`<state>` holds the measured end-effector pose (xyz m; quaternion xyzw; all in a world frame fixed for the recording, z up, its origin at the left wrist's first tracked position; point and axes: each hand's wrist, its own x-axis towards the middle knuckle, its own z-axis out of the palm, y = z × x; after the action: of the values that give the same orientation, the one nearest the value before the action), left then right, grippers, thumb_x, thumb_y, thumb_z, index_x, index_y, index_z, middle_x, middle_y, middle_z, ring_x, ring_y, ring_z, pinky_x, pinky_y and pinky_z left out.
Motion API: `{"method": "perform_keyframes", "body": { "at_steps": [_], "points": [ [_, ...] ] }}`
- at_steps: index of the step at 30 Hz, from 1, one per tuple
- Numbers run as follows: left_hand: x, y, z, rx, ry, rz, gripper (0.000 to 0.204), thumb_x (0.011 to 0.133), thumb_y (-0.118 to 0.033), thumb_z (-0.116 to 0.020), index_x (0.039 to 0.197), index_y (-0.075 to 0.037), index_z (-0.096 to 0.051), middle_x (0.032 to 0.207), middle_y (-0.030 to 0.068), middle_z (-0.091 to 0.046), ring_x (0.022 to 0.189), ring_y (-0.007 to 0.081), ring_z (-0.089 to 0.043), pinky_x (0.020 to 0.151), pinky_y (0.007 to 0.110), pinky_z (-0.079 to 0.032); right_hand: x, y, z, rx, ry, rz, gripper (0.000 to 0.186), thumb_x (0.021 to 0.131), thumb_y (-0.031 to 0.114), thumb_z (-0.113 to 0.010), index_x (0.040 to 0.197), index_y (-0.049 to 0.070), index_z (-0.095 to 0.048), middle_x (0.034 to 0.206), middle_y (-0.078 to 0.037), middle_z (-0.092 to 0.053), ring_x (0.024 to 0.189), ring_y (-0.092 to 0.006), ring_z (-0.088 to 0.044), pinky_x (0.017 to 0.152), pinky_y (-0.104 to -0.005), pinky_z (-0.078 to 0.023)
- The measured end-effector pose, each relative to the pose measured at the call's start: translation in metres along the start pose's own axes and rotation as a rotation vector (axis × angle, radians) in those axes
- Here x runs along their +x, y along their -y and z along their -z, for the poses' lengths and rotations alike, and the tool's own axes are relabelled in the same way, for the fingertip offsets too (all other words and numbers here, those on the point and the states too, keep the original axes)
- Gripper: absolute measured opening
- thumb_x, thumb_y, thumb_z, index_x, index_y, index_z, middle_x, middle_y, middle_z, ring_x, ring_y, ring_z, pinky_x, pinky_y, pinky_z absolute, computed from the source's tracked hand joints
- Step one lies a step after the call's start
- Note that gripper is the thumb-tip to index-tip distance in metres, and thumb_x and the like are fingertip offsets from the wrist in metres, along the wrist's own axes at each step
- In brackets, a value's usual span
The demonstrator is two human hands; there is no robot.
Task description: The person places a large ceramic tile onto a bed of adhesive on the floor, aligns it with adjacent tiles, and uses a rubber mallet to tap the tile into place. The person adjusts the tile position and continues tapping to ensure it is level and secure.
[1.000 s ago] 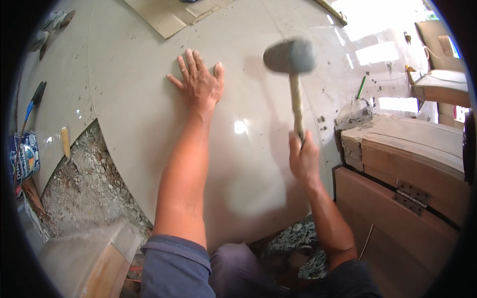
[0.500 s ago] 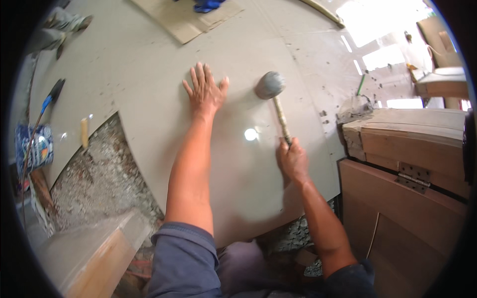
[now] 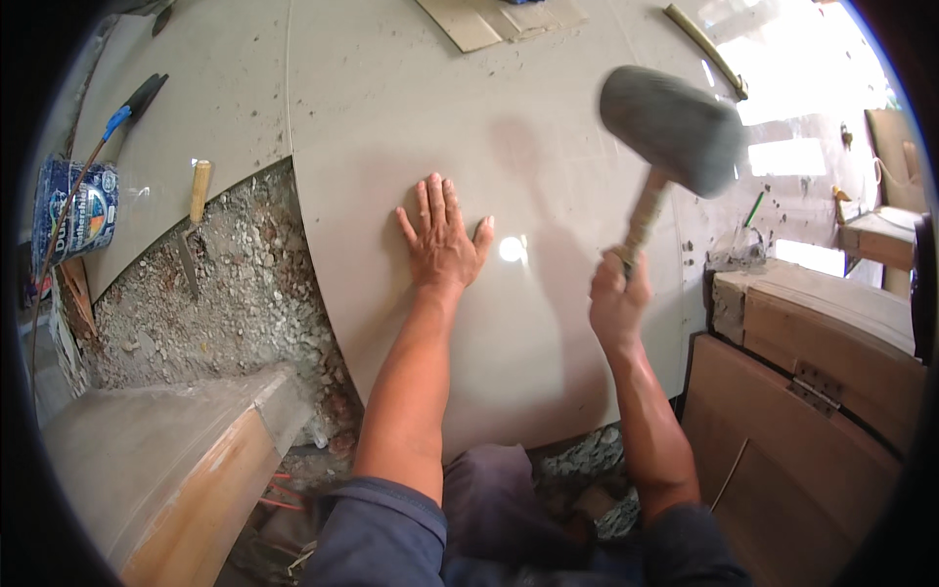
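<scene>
A large, glossy beige floor tile lies in front of me. My left hand rests flat on it with the fingers spread. My right hand is wrapped round the handle of a rubber mallet. The mallet's dark grey head is raised above the tile, and its shadow falls on the glossy surface. Left of the tile is a patch of rough mortar and rubble. A trowel with a wooden handle lies at that patch's far edge, its blade over the rubble.
A blue and white bucket stands at the left, with a blue-gripped long tool by it. A wooden door with a hinge is at the right. A pale frame post juts in at lower left. Cardboard lies at the far side.
My right hand has lifted the mallet from near the tile to well above it. My left hand stays flat on the tile. The whole view has shifted.
</scene>
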<state>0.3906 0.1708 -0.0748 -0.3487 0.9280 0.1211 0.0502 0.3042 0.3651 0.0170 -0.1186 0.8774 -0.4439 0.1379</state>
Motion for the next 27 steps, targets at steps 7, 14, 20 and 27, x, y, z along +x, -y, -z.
{"method": "perform_keyframes", "body": {
  "at_steps": [7, 14, 20, 27],
  "points": [
    [0.002, 0.002, -0.002, -0.037, 0.000, -0.002, 0.082, 0.093, -0.059, -0.036, 0.152, -0.003, -0.022, 0.161, 0.0101, -0.014, 0.150, 0.0256, -0.007, 0.118, 0.056, -0.005, 0.020, 0.013, -0.020, -0.120, 0.019, -0.025, 0.041, 0.098, 0.038, -0.053, 0.090, -0.002, -0.053, 0.063, -0.016, -0.055, 0.054, -0.0277, -0.054, 0.055, -0.0394, -0.045],
    [-0.002, 0.004, -0.001, -0.053, -0.050, -0.028, 0.083, 0.093, -0.059, -0.037, 0.152, -0.002, -0.021, 0.161, 0.0119, -0.015, 0.149, 0.0267, -0.008, 0.117, 0.058, -0.005, 0.023, 0.029, -0.034, -0.314, 0.193, 0.003, 0.043, 0.097, 0.040, -0.053, 0.089, -0.002, -0.056, 0.059, -0.014, -0.056, 0.055, -0.0282, -0.059, 0.055, -0.0396, -0.046],
    [0.001, 0.004, 0.000, -0.121, -0.023, -0.024, 0.083, 0.093, -0.059, -0.038, 0.151, -0.002, -0.023, 0.160, 0.0125, -0.016, 0.149, 0.0267, -0.009, 0.117, 0.060, -0.005, 0.038, 0.049, -0.066, -0.326, 0.337, 0.129, 0.041, 0.099, 0.038, -0.052, 0.087, -0.001, -0.056, 0.057, -0.015, -0.056, 0.051, -0.0313, -0.057, 0.051, -0.0415, -0.044],
    [-0.001, 0.003, 0.004, -0.048, -0.041, -0.018, 0.081, 0.093, -0.058, -0.039, 0.151, -0.005, -0.024, 0.160, 0.0102, -0.017, 0.149, 0.0257, -0.009, 0.117, 0.058, -0.006, 0.042, 0.054, -0.084, -0.206, 0.405, 0.159, 0.049, 0.097, 0.045, -0.053, 0.080, -0.001, -0.055, 0.057, -0.016, -0.057, 0.052, -0.0340, -0.059, 0.050, -0.0420, -0.045]
  ]
}}
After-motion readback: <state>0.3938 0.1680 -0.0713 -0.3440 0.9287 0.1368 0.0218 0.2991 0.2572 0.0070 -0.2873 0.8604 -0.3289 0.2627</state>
